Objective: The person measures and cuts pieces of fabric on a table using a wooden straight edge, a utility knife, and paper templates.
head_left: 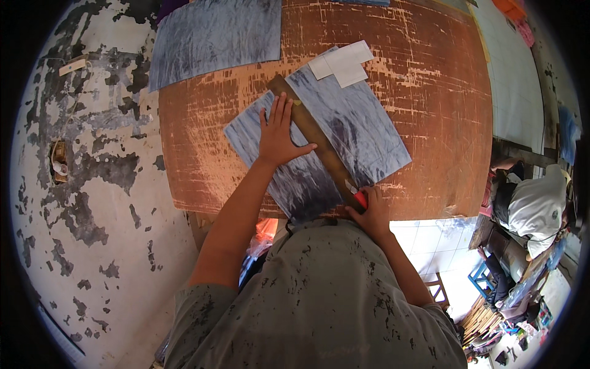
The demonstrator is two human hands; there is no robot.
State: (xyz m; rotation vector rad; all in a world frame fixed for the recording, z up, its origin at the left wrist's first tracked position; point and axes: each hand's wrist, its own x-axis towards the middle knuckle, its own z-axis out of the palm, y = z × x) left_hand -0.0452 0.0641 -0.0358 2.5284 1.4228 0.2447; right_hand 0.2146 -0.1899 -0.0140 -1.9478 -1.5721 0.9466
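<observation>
A blue-grey streaked sheet (369, 132) lies at a slant near the table's front edge. Across it runs a long brown straightedge (322, 147), from upper left to lower right. My left hand (279, 135) presses flat with fingers spread, on the sheet's left part and against the straightedge. At the straightedge's near end, my right hand (372, 212) is closed around a red utility knife (361, 199), its blade pointing up and left over the strip. White paper pieces (342, 63) rest on the sheet's far corner.
The brown worktable (436, 117) has a scratched, worn top. Another streaked sheet (215, 40) lies at its far left. A peeling wall (98, 184) stands on the left. To the right are white floor tiles (424, 243), a blue stool (481, 280) and a person in white (538, 200).
</observation>
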